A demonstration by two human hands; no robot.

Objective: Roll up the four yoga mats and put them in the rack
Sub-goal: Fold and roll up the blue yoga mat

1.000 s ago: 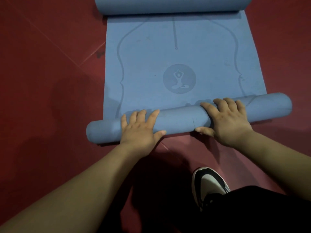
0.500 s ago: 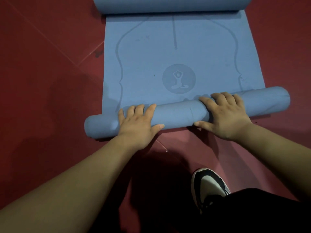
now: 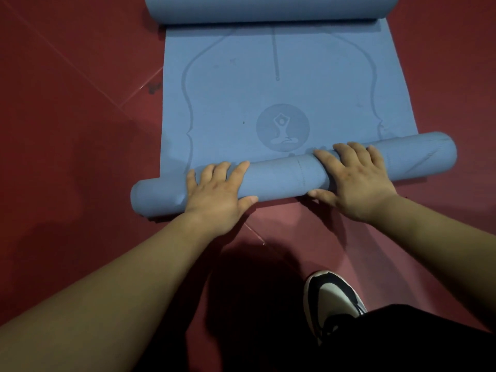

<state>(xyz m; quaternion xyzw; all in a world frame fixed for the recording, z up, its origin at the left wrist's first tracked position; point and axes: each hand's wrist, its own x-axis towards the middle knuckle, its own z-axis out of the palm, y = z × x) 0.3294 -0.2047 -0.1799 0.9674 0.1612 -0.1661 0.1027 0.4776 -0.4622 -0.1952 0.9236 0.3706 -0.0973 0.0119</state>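
Note:
A blue yoga mat (image 3: pixel 281 76) lies on the red floor, printed with a round logo of a seated figure. Its near end is wound into a roll (image 3: pixel 279 178) that runs slightly askew, the right end farther away. My left hand (image 3: pixel 217 194) presses on the left part of the roll with fingers laid over the top and thumb on the near side. My right hand (image 3: pixel 354 181) presses on the right part the same way. The roll's far edge touches the bottom of the logo.
The mat's far end is curled into a second, thicker roll (image 3: pixel 268 9) at the top edge of view. My black-and-white shoe (image 3: pixel 330 296) and dark trouser leg sit near the bottom right. Red tiled floor (image 3: pixel 67 130) surrounds the mat.
Both hands have pushed the near roll away from me along the mat, so it now reaches the logo's lower edge. The roll has grown slightly thicker.

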